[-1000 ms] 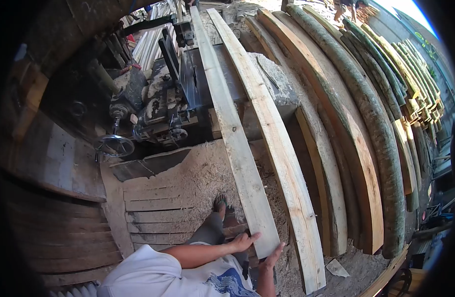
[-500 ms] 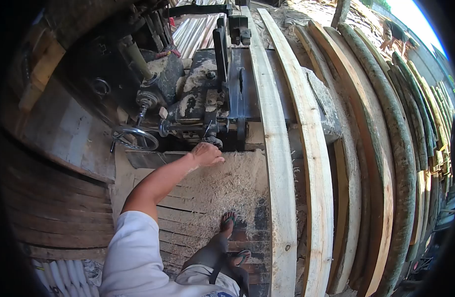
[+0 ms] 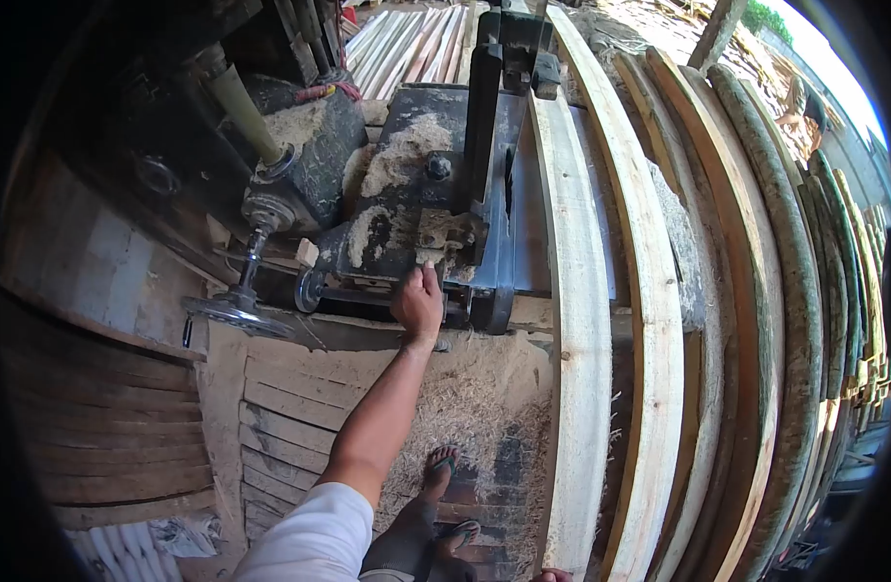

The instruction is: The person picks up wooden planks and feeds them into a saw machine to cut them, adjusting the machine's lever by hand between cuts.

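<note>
L arm is pointing fwd, approx. straight; L hand is curling w/ fingers bent. R hand is showing only partly, nearer body, to L hand's right.

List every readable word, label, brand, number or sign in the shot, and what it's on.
No readable text anywhere.
Machine: none legible; its shadowed left side is too dark to rule out markings.
Handwheel: none seen.
Nearest pale board: only grain and knots.
White sleeve: none visible.
Far stacked wood: too small to tell.
</note>
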### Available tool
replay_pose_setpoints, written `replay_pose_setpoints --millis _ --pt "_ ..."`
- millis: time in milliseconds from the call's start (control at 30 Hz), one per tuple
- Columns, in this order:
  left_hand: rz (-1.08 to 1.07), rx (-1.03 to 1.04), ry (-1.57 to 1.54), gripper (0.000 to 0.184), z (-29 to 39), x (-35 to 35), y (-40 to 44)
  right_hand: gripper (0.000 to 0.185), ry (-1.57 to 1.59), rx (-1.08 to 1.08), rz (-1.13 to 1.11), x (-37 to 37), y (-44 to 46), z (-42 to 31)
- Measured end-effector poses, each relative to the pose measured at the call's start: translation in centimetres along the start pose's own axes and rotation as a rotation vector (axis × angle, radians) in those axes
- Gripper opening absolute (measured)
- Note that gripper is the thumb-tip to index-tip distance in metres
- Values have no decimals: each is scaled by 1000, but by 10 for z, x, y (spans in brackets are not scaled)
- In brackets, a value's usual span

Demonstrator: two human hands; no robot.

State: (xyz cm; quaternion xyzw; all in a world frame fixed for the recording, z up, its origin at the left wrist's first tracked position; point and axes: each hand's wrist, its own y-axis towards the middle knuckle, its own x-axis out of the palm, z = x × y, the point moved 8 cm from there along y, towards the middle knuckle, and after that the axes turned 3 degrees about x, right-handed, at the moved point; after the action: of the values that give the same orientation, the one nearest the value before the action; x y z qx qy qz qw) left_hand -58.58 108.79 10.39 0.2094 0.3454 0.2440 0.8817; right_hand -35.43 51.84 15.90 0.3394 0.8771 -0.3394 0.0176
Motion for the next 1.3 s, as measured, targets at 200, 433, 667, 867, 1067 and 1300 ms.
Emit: replay_pose_setpoints --millis 200,433,667,867,1067,1300 --pt "210 -1790 -1151 105 -61 -12 -147 19 1 42 -175 40 25 8" --pt "373 -1482 -1069 63 -91 41 -162 24 153 -64 -276 161 134 -35" --pt "-325 1005 337 41 -89 -31 -126 19 -146 -1048 -301 330 258 -247" --pt "-529 485 117 29 -57 -46 -88 40 -642 -1769 14 437 326 -308" --pt "-382 -230 26 29 -101 -37 -68 39 -334 -1179 -619 398 262 -191" --pt "-285 -742 -429 16 -173 -20 -86 63 -200 -462 -803 481 298 -116"
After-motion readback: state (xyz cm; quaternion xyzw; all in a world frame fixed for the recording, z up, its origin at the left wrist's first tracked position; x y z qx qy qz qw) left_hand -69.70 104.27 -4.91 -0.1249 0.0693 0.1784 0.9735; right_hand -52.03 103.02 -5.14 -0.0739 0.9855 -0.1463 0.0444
